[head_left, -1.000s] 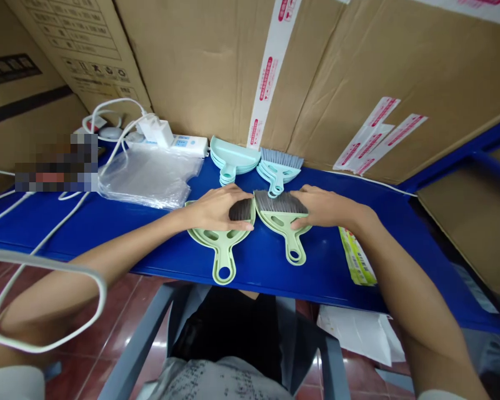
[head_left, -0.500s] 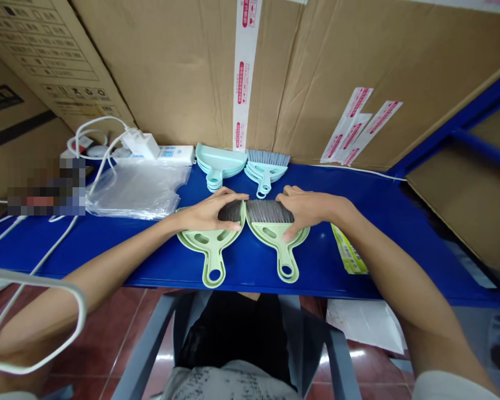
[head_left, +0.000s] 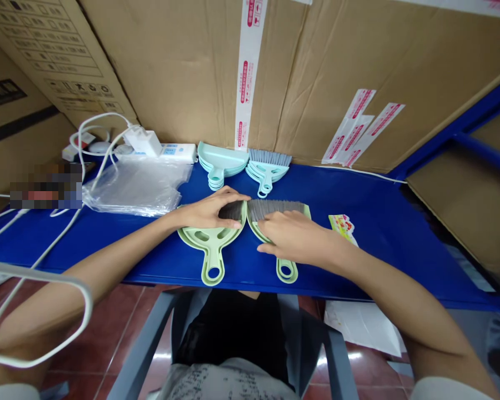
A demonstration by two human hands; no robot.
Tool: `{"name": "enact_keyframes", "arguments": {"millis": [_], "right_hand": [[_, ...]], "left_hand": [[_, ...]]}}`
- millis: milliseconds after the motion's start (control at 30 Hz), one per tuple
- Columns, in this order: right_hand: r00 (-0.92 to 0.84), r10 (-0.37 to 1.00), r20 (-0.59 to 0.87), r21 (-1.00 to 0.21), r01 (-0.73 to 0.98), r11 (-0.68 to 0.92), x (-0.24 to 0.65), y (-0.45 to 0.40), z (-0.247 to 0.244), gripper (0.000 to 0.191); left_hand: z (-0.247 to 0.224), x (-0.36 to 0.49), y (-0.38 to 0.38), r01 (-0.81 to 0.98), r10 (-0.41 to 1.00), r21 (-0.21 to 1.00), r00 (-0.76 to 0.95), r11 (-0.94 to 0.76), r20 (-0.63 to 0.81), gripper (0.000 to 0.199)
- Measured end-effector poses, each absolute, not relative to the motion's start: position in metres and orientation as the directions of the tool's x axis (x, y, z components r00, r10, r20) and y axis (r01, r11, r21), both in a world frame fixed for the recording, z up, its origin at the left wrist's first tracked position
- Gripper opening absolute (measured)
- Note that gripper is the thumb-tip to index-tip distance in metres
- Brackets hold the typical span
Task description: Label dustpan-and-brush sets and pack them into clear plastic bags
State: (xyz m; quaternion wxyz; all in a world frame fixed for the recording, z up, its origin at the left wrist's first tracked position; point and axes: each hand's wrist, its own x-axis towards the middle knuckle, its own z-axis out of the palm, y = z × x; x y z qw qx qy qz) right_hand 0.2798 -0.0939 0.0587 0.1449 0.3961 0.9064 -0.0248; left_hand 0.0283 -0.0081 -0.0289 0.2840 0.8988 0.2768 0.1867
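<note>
Two light green dustpans, each with a grey-bristled hand brush nested in it, lie side by side on the blue table with handles towards me. My left hand (head_left: 212, 211) lies across the left dustpan (head_left: 185, 238), its fingers at the far edge and its thumb over the bristles of the left brush (head_left: 210, 241). On the right set, my right hand (head_left: 294, 236) bends its fingers over the right brush (head_left: 275, 209), at the foot of the bristles. It hides most of the brush body and the right dustpan (head_left: 307, 211); only the handle ends show below it.
Behind stand a stack of pale blue dustpans (head_left: 223, 158) and pale blue brushes (head_left: 269, 166). To the left are clear plastic bags (head_left: 135, 186), a power strip (head_left: 179, 151) and white cables. A yellow-green packet (head_left: 341, 226) lies right. Cardboard boxes (head_left: 183, 72) back the table.
My right hand has moved from the right set's far right edge to its front, fingers now bent over the brush. My left hand stays on the left set.
</note>
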Motion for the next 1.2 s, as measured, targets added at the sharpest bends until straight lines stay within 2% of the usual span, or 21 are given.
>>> {"name": "enact_keyframes", "arguments": {"millis": [167, 433, 600, 733, 833, 933, 1033, 1100, 1200], "right_hand": [[-0.559, 0.785, -0.265, 0.111, 0.792, 0.601, 0.279, -0.096, 0.052, 0.03], [-0.62, 0.726, -0.297, 0.121, 0.73, 0.673, 0.274, -0.097, 0.05, 0.019], [-0.583, 0.752, -0.308, 0.153, 0.749, 0.644, 0.273, -0.097, 0.055, 0.028], [-0.53, 0.811, -0.246, 0.143, 0.808, 0.571, 0.282, -0.084, 0.069, 0.044], [-0.438, 0.88, -0.181, 0.127, 0.877, 0.463, 0.297, -0.066, 0.077, 0.043], [-0.382, 0.904, -0.195, 0.122, 0.905, 0.408, 0.311, -0.05, 0.078, 0.037], [-0.446, 0.88, -0.165, 0.072, 0.884, 0.462, 0.311, -0.049, 0.074, 0.029], [-0.568, 0.817, -0.102, -0.008, 0.821, 0.57, 0.299, -0.059, 0.069, 0.024], [-0.823, 0.567, -0.025, -0.138, 0.565, 0.814, 0.273, -0.087, 0.053, 0.029]], "left_hand": [[-0.029, 0.028, -0.009, 0.404, 0.616, 0.611, 0.767, -0.681, 0.18, 0.081], [-0.025, 0.028, -0.011, 0.398, 0.607, 0.612, 0.775, -0.684, 0.174, 0.079], [-0.028, 0.027, -0.01, 0.371, 0.594, 0.626, 0.783, -0.686, 0.186, 0.076], [-0.028, 0.027, -0.009, 0.351, 0.581, 0.615, 0.784, -0.706, 0.22, 0.077], [-0.023, 0.025, -0.01, 0.364, 0.576, 0.572, 0.78, -0.735, 0.244, 0.079], [-0.017, 0.022, -0.013, 0.39, 0.576, 0.545, 0.787, -0.742, 0.221, 0.086], [-0.015, 0.019, -0.014, 0.383, 0.55, 0.535, 0.813, -0.753, 0.193, 0.09], [-0.016, 0.019, -0.013, 0.389, 0.555, 0.53, 0.809, -0.753, 0.195, 0.087], [-0.021, 0.021, -0.01, 0.378, 0.548, 0.523, 0.808, -0.764, 0.215, 0.078]]}}
